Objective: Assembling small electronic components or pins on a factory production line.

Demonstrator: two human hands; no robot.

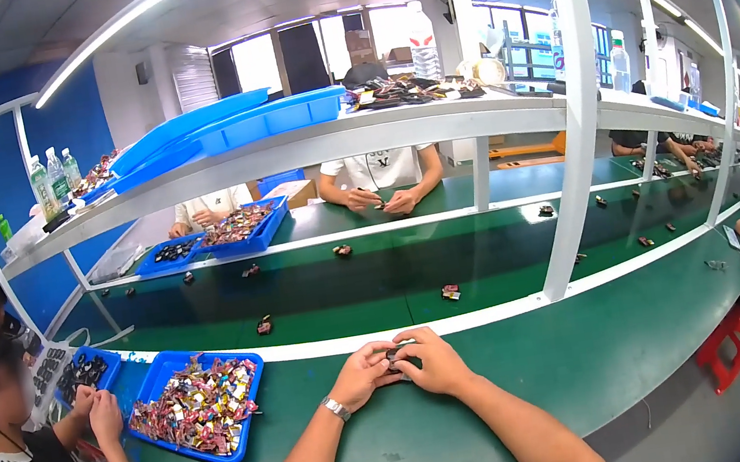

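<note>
My left hand (360,378), with a metal watch (336,409) on its wrist, is closed around a small dark part (395,358). My right hand (435,365) meets it from the other side, thumb and fingers pinching the same part. The fingers cover most of it, so its exact kind cannot be made out. Both hands are just above the green worktop (525,370), near its far white rail. Left of them sits a blue tray (224,460) heaped with small assemblies (194,401) in pink, yellow, white and dark colours.
Beyond the rail (460,321), small assemblies lie scattered on a green belt (352,301), one of them (451,292) close by. A white post (566,154) rises at the right. A co-worker (49,451) sits at the left beside another blue tray (113,370). Another person (381,177) works opposite.
</note>
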